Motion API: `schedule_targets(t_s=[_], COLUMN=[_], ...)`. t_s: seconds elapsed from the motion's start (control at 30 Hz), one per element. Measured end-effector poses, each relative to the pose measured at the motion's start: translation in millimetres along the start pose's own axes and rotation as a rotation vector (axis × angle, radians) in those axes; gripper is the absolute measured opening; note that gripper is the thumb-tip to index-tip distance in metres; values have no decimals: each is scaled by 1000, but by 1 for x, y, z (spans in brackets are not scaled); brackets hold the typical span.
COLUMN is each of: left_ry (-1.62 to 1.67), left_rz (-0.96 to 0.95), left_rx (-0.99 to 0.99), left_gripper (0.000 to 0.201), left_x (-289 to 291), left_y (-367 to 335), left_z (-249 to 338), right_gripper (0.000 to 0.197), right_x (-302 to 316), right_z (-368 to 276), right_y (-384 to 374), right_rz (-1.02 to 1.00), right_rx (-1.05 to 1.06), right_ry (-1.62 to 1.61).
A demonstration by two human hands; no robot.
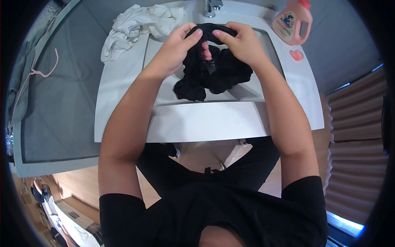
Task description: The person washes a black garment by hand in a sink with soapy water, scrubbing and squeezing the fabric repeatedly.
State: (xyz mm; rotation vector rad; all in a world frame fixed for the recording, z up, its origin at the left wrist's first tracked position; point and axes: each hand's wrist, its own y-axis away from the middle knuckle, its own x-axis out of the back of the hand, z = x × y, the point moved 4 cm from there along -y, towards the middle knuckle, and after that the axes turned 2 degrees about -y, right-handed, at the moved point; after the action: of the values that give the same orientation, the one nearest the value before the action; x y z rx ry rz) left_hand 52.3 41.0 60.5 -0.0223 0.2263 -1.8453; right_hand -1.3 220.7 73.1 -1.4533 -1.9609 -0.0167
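A black cloth garment [230, 72] hangs from both hands into the white sink [162, 92], its lower folds bunched over the basin. My left hand [175, 49] grips its upper edge, thumb on top. On the other side, my right hand [245, 43] holds the same edge, its thumb pointing toward the left one. Between the thumbs the black band is stretched in an arch. Some fingertips show through the gap beneath the band; the remaining fingers are hidden by cloth. Part of the fabric has a wet-looking shine.
Behind the hands stands a chrome faucet [210, 8]. A crumpled white cloth [131, 31] lies at the counter's far left. At the far right are a pink detergent bottle [292, 24] and a small pink cap [296, 55]. A pink hanger [41, 73] hangs at left, a brown curtain [358, 144] at right.
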Motion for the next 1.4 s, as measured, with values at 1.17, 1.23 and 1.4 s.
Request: schedule_targets(t_s=[1.17,1.23,1.4], left_ry=[286,331,160], left_rz=[637,669,556], left_rx=[293,273,356], left_gripper=[44,42,39], left_x=[-13,-16,-31], left_y=[-17,-8,-11], left_z=[-33,-20,-29], right_gripper=[46,44,43], right_x=[-63,-62,-46], right_z=[-45,-43,-28], right_y=[21,24,7], right_rz=[166,104,188], right_rx=[16,-8,-91], right_ry=[211,195,192])
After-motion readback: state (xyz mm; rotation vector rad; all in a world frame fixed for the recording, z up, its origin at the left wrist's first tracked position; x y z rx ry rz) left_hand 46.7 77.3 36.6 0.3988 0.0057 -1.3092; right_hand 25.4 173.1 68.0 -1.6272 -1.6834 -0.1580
